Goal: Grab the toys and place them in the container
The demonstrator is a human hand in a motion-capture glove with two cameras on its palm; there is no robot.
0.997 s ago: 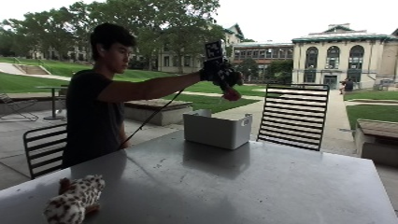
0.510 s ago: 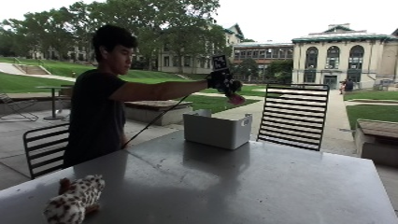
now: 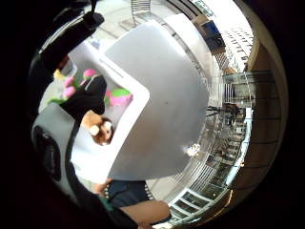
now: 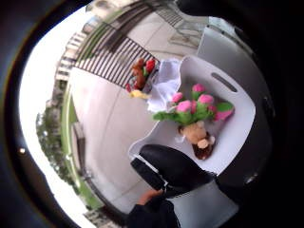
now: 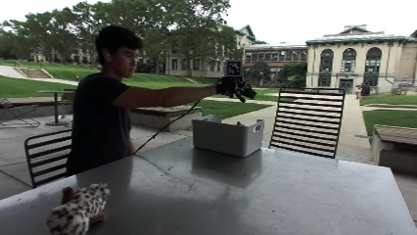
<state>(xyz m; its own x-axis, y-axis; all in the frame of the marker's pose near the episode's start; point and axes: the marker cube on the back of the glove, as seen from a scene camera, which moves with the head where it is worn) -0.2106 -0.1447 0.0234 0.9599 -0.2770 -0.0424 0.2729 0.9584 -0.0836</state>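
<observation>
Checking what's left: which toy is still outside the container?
The spotted plush toy, lying on the table at its near corner. The others, a pink-and-green plush and a brown one, already lie inside the white container.

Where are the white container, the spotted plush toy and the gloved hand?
white container (image 5: 224,137), outside view, front wall.
spotted plush toy (image 5: 78,211), outside view, its body.
gloved right hand (image 5: 233,87), outside view, middle of glove.
</observation>
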